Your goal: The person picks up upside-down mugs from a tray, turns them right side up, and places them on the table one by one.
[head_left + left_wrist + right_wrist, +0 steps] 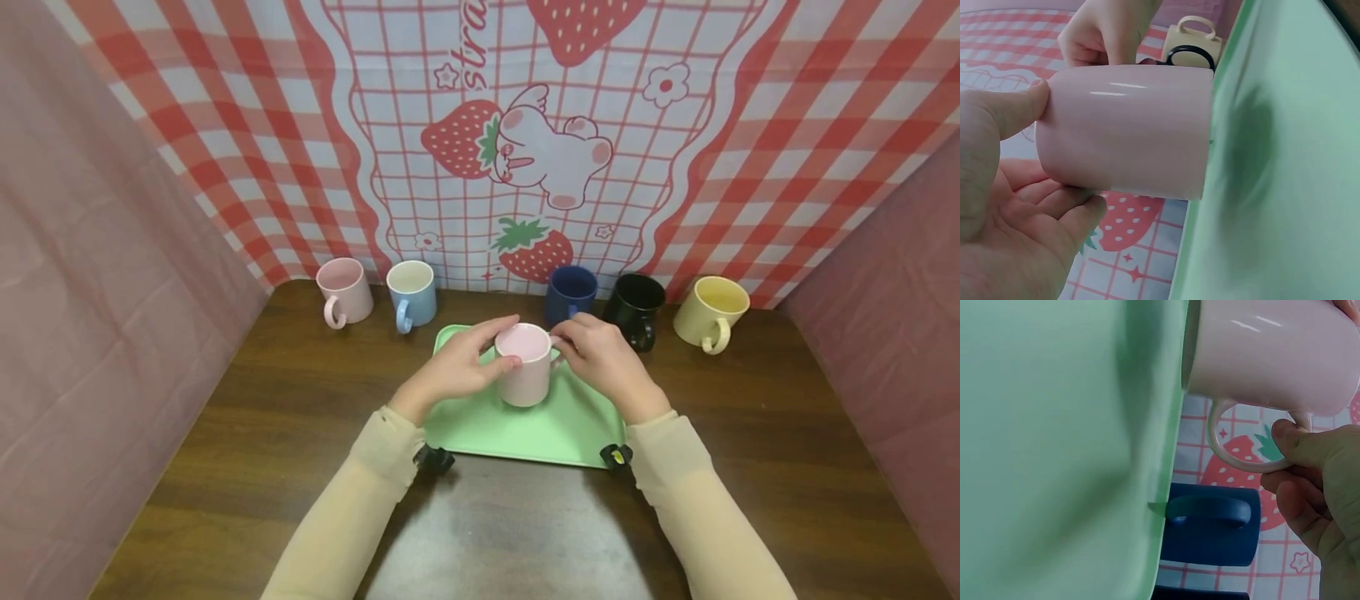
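A light pink mug [524,383] is upside down just over the green tray [517,437], its base facing up and its mouth toward the tray. My left hand [461,362] holds its side near the base, with the thumb on the near side and the fingers on the far side, as the left wrist view [1019,187] shows hand and mug close up. On the other side, my right hand [609,367] pinches the mug's handle [1247,465] between thumb and fingers. The mug casts a shadow on the tray; whether its rim touches the tray I cannot tell.
Along the back of the wooden table [247,467] stand another pink mug [348,292], a light blue mug [418,304], a dark blue mug [564,307], a black mug [626,308] and a yellow mug [697,321]. A strawberry-patterned cloth [405,200] hangs behind them.
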Demonstrator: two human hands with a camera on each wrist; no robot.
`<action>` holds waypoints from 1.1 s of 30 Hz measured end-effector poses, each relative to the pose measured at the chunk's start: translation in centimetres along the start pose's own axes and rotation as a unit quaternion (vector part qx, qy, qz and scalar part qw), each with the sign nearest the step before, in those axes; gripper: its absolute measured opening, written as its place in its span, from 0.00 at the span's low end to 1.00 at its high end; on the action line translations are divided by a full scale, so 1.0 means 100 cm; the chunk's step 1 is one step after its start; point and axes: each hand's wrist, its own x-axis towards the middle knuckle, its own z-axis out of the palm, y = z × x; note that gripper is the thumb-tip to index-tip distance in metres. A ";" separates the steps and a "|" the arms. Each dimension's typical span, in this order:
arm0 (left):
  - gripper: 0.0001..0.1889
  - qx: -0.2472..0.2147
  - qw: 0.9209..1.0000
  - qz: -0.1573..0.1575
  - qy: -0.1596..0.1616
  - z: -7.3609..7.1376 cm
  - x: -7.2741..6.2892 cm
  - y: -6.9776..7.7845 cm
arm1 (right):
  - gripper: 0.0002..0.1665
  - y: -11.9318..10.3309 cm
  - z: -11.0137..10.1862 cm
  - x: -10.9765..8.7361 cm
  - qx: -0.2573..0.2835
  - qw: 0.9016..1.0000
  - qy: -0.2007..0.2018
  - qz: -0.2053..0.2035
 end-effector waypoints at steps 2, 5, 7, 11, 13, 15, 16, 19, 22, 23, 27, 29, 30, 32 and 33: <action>0.35 -0.021 1.000 0.007 0.006 -0.002 0.000 0.001 | 0.04 -0.002 -0.001 -0.001 0.004 1.000 0.006 0.009; 0.33 -0.044 0.999 0.011 0.012 -0.004 0.000 0.003 | 0.05 -0.005 -0.004 -0.003 0.010 1.000 0.019 0.018; 0.32 -0.055 0.998 0.012 0.016 -0.005 0.000 0.004 | 0.06 -0.007 -0.005 -0.005 0.016 0.999 0.030 0.023; 0.29 -0.066 0.997 0.009 0.031 -0.010 -0.002 0.008 | 0.08 -0.010 -0.008 -0.008 0.021 0.998 0.055 0.025; 0.28 -0.072 0.997 0.004 0.038 -0.012 -0.002 0.009 | 0.08 -0.011 -0.008 -0.009 0.021 0.997 0.065 0.023; 0.27 -0.079 0.996 -0.001 0.043 -0.013 -0.003 0.010 | 0.08 -0.012 -0.008 -0.010 0.022 0.997 0.074 0.020; 0.27 -0.083 0.995 -0.004 0.046 -0.014 -0.003 0.010 | 0.08 -0.012 -0.008 -0.010 0.022 0.997 0.078 0.018; 0.26 -0.098 0.994 -0.008 0.053 -0.015 -0.005 0.009 | 0.08 -0.013 -0.007 -0.010 0.023 0.996 0.089 0.018; 0.25 -0.108 0.992 -0.013 0.063 -0.016 -0.006 0.010 | 0.08 -0.014 -0.004 -0.010 0.030 0.994 0.101 0.023; 0.25 -0.110 0.992 -0.014 0.067 -0.017 -0.006 0.010 | 0.08 -0.014 -0.003 -0.010 0.033 0.994 0.106 0.024; 0.24 -0.112 0.990 -0.022 0.081 -0.018 -0.007 0.009 | 0.08 -0.015 0.002 -0.009 0.053 0.990 0.128 0.030; 0.23 -0.117 0.989 -0.021 0.086 -0.018 -0.007 0.009 | 0.08 -0.015 0.005 -0.008 0.061 0.988 0.138 0.037; 0.23 -0.120 0.989 -0.020 0.089 -0.018 -0.006 0.009 | 0.08 -0.015 0.006 -0.008 0.065 0.987 0.141 0.043; 0.22 -0.129 0.987 -0.017 0.095 -0.018 -0.006 0.010 | 0.08 -0.015 0.009 -0.007 0.072 0.985 0.148 0.057; 0.22 -0.133 0.986 -0.016 0.098 -0.017 -0.006 0.010 | 0.08 -0.015 0.010 -0.007 0.079 0.983 0.151 0.064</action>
